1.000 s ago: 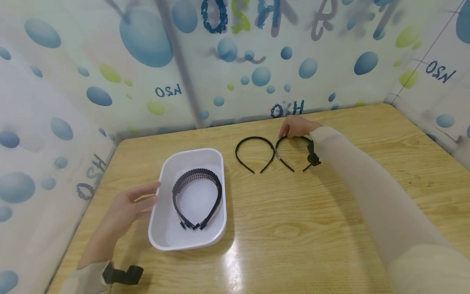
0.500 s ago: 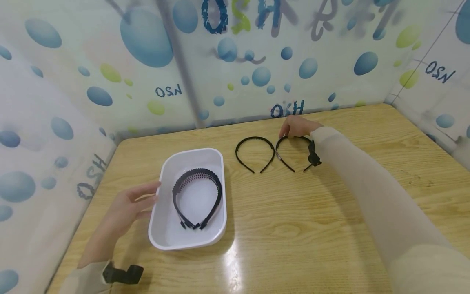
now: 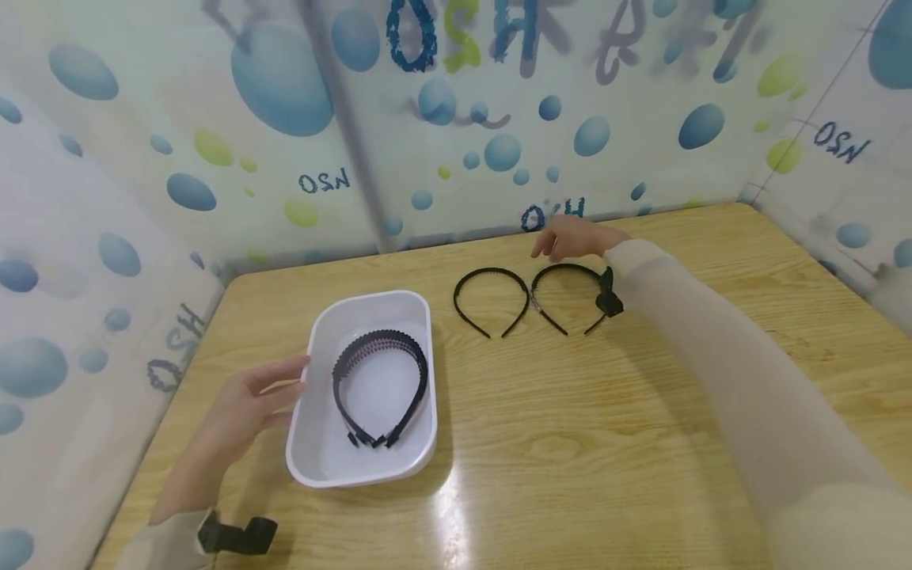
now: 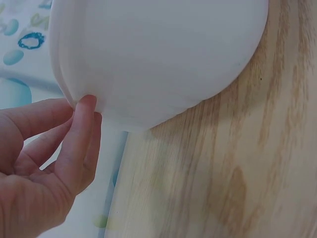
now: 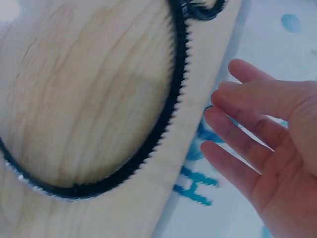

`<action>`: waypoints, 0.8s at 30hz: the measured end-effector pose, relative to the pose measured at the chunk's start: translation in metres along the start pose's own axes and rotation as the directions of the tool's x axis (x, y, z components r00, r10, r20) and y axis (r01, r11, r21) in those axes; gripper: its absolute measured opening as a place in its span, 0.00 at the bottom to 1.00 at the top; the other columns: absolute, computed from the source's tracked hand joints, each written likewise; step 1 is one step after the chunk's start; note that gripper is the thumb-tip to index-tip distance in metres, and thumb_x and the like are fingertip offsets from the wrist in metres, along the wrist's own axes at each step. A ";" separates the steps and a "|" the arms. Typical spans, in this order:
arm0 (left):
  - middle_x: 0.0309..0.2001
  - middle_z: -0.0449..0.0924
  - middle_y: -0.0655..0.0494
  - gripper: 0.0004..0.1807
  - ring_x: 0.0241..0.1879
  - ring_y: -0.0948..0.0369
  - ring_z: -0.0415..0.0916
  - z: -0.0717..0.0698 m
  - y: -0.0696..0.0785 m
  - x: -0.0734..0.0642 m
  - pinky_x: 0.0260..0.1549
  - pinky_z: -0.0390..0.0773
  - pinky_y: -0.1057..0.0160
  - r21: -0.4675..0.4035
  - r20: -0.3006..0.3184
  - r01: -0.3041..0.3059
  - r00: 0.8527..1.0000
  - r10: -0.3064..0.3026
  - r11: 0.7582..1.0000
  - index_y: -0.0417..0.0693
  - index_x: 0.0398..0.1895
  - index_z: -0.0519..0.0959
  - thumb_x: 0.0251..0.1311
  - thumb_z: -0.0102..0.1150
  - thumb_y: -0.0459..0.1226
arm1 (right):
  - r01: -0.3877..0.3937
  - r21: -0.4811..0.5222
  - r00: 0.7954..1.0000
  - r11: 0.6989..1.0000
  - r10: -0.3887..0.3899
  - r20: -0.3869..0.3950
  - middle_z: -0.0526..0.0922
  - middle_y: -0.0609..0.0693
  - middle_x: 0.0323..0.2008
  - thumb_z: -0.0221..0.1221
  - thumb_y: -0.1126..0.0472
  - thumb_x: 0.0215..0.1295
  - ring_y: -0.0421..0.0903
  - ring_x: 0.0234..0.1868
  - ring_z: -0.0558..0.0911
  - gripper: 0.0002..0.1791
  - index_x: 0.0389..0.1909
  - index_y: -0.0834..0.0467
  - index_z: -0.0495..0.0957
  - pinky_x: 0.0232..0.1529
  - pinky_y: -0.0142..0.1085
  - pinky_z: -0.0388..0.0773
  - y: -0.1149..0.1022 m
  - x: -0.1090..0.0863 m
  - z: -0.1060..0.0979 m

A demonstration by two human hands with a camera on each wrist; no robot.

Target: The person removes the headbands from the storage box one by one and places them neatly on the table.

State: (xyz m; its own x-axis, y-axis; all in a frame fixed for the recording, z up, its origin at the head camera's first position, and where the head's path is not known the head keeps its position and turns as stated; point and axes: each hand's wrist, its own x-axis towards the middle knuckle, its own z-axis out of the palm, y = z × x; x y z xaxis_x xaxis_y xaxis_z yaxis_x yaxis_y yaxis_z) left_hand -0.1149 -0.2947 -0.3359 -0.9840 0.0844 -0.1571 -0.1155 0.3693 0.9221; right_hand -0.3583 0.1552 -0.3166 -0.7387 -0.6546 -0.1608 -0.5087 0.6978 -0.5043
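In the head view my left hand (image 3: 245, 408) is at the left side of a white plastic tub (image 3: 302, 451), pinching its rim between thumb and fingers; the left wrist view shows fingertips on the tub's outer wall (image 4: 163, 59). Dark headbands (image 3: 338, 388) with toothed edges lie nested inside it. Beyond the tub, two thin black headbands lie side by side on the table, a left one (image 3: 492, 271) and a right one (image 3: 570, 267). Just past the right one's arch hovers my right hand (image 3: 573, 237). Its fingers (image 5: 237, 134) are loosely extended and hold nothing.
The wood-grain table (image 3: 541, 443) meets a patterned wall (image 3: 484, 198) close behind the right hand. Another wall panel (image 3: 85, 332) runs along the left side. My right sleeve (image 3: 720, 364) reaches across the table's right side.
My right hand has let go of the right headband and lifted slightly away from it; the headband stays on the table. The left hand keeps its place at the tub. The view shifts a little.
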 end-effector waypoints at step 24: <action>0.62 0.59 0.32 0.30 0.45 0.71 0.74 0.003 0.001 -0.004 0.41 0.80 0.59 0.013 -0.005 0.012 1.000 -0.012 1.000 0.32 0.64 0.60 0.62 0.55 0.38 | 0.202 0.079 0.978 0.976 -0.206 0.043 0.79 0.56 0.45 0.55 0.72 0.59 0.50 0.47 0.77 0.14 0.45 0.60 0.81 0.46 0.40 0.78 -0.107 0.018 0.012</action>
State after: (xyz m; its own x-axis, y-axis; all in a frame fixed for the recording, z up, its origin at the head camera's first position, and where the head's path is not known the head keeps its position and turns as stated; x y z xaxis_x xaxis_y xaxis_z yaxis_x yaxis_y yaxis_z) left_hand -0.1111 -0.2921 -0.3353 -0.9832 0.0755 -0.1659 -0.1252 0.3820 0.9156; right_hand -0.3120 0.0651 -0.2758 -0.5987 -0.7960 -0.0896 -0.6110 0.5261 -0.5915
